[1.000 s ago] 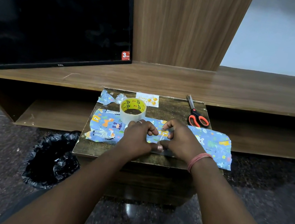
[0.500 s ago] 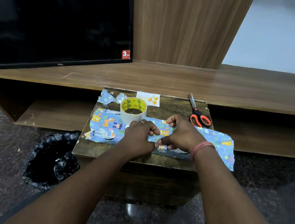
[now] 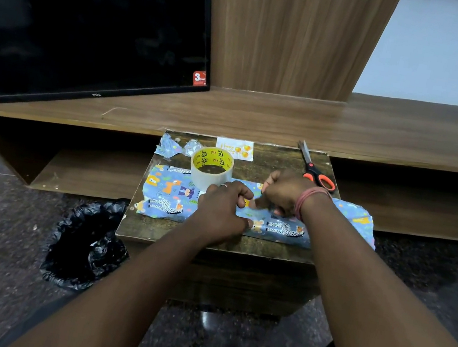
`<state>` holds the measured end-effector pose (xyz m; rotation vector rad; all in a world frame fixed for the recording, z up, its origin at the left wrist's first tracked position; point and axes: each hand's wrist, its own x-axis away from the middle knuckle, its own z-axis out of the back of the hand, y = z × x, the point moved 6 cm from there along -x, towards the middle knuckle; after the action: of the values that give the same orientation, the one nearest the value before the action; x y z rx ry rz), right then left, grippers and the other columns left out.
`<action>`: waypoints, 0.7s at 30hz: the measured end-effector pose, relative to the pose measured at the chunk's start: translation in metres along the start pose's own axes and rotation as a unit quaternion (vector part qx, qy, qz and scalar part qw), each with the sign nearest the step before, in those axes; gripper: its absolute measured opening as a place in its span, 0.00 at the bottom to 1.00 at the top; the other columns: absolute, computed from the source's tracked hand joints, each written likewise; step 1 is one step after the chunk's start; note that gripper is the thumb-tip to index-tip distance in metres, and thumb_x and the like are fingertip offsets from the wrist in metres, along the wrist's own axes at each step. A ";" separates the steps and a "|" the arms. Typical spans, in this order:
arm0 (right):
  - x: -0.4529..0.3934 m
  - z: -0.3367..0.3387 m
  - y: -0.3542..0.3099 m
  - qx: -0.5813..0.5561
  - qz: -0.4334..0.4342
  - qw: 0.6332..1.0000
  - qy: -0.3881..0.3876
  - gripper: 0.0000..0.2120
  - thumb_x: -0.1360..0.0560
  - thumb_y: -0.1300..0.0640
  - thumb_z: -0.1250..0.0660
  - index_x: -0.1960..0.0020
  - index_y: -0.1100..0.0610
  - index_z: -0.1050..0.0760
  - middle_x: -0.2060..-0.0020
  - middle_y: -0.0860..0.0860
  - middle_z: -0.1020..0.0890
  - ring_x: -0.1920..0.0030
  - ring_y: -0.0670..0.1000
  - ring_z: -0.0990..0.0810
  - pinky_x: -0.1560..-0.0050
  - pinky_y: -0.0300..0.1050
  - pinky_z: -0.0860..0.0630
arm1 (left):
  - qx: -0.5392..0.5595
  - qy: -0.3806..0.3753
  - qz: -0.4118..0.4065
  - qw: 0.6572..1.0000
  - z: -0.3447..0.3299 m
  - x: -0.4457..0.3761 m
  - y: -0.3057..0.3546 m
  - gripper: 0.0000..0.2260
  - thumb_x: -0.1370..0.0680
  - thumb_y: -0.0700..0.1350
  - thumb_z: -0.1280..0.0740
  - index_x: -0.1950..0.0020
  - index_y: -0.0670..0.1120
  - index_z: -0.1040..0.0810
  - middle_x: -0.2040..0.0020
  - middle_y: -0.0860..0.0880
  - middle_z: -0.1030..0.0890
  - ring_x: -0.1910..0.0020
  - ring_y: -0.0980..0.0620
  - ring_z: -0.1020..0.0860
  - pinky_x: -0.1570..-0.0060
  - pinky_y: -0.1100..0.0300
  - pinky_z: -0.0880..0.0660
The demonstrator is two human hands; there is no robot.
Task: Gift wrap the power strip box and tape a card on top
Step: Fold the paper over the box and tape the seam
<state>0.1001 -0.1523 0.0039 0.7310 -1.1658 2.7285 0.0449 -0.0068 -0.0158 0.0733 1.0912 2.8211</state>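
Small dark wooden surface in front of a long wooden shelf unit. The wrapped box lies lengthwise across the surface, covered in blue animal-print paper; its right end overhangs the surface edge, and loose paper sticks out at both ends.

Left hand: knuckles up, fingers curled down onto the top of the parcel near its middle, thumb tip against the near side. It presses and grips the paper there (a ring shows on one finger).

Right hand: just beside the left, fingers bent and pinched together at the paper's top seam, wrist turned outward. Red thread band on the wrist. Whether a strip of tape sits between the fingertips cannot be told.

Tape roll: clear tape, yellow core, standing flat just behind the parcel, touching or nearly touching its far edge.

Card: small, white, orange balloons printed on it, flat at the far edge of the surface behind the roll.

Scissors: orange handles, far right corner, blades pointing away.

Crumpled paper scraps at the far left corner. Black bin bag on the floor to the left. Television screen upper left.
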 end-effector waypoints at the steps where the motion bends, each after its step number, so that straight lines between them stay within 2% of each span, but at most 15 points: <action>1: -0.002 0.002 -0.002 0.008 -0.012 1.000 -0.003 0.17 0.33 0.61 0.18 0.57 0.57 0.28 0.69 0.58 0.22 0.75 0.53 0.28 0.67 0.46 0.28 | 0.003 0.002 -0.001 1.000 0.000 0.000 0.000 0.19 0.30 0.46 0.22 0.45 0.58 0.24 0.55 0.58 0.25 0.45 0.48 0.26 0.43 0.48 0.27; 3: -0.007 0.002 -0.005 0.036 -0.039 0.998 -0.025 0.16 0.33 0.59 0.19 0.60 0.59 0.27 0.70 0.57 0.23 0.74 0.53 0.29 0.65 0.47 0.30 | 0.009 0.003 -0.001 1.000 -0.001 0.000 -0.002 0.19 0.30 0.46 0.22 0.45 0.59 0.25 0.55 0.58 0.25 0.45 0.48 0.27 0.42 0.48 0.27; 7: -0.014 -0.001 -0.005 0.057 -0.084 0.993 -0.059 0.17 0.31 0.60 0.20 0.65 0.58 0.29 0.74 0.53 0.29 0.75 0.51 0.33 0.66 0.45 0.34 | 0.045 0.005 0.021 0.999 -0.001 0.002 -0.002 0.25 0.25 0.51 0.25 0.31 0.53 0.29 0.53 0.58 0.24 0.43 0.48 0.29 0.40 0.49 0.30; 9: -0.013 -0.001 -0.005 0.069 -0.080 0.993 -0.059 0.18 0.30 0.59 0.21 0.67 0.58 0.30 0.74 0.54 0.29 0.74 0.52 0.33 0.66 0.45 0.33 | 0.036 0.021 0.026 0.999 -0.001 0.003 0.000 0.25 0.24 0.55 0.26 0.30 0.53 0.30 0.53 0.57 0.23 0.43 0.49 0.29 0.42 0.50 0.32; 13: 0.001 -0.001 -0.010 0.131 -0.037 0.990 -0.044 0.19 0.27 0.52 0.23 0.67 0.60 0.29 0.71 0.54 0.27 0.72 0.54 0.31 0.68 0.42 0.32 | -0.014 0.041 0.046 0.998 -0.003 0.003 0.004 0.25 0.26 0.51 0.24 0.32 0.53 0.28 0.56 0.58 0.26 0.44 0.50 0.30 0.47 0.54 0.35; 16: 0.011 0.004 -0.014 0.170 -0.023 0.985 -0.027 0.20 0.26 0.47 0.24 0.66 0.59 0.28 0.68 0.53 0.26 0.65 0.56 0.27 0.61 0.44 0.30 | -0.032 0.033 0.053 0.997 -0.005 0.001 0.007 0.25 0.25 0.50 0.24 0.30 0.53 0.29 0.55 0.58 0.26 0.43 0.49 0.30 0.46 0.53 0.35; 19: 0.018 0.007 -0.020 0.183 -0.031 0.982 -0.035 0.21 0.24 0.48 0.26 0.66 0.60 0.29 0.69 0.53 0.26 0.69 0.54 0.30 0.65 0.43 0.33 | -0.060 0.036 0.051 0.996 -0.003 0.002 0.011 0.27 0.25 0.51 0.25 0.28 0.53 0.30 0.52 0.57 0.25 0.40 0.47 0.28 0.43 0.51 0.33; 21: 0.021 0.006 -0.022 0.194 -0.033 0.980 -0.040 0.21 0.23 0.49 0.27 0.67 0.60 0.29 0.70 0.54 0.26 0.71 0.53 0.32 0.67 0.43 0.35 | -0.087 0.033 0.042 0.995 -0.004 0.005 0.012 0.29 0.23 0.53 0.27 0.25 0.53 0.32 0.47 0.54 0.23 0.37 0.45 0.28 0.41 0.51 0.33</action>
<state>0.0898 -0.1430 0.0320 0.9088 -0.6068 2.9245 0.0386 -0.0176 -0.0105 0.0103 0.8690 3.0013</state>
